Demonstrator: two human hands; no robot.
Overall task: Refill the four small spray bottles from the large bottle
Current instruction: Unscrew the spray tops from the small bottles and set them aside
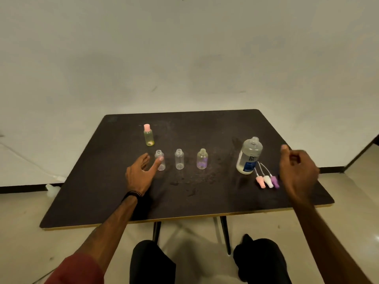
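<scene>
Left hand (141, 171) fingers spread, empty, closing on leftmost of three uncapped small bottles (160, 160) mid-desk to steady it; right hand (297, 171) loosely curled, empty, beside open large bottle (249, 155) near desk's right edge

The scene was rather dim and had a warm yellowish tint, with soft light that seemed to come from above, so the dark matte square table (205, 128) showed only a faint sheen and weak shadows lay on the pale floor under it. The wide-angle lens bent the table edges and the wall line near the borders. The raised right hand (297, 171) was smeared by motion blur, and the small clear plastic bottles (179, 159) looked soft and grainy.
</scene>
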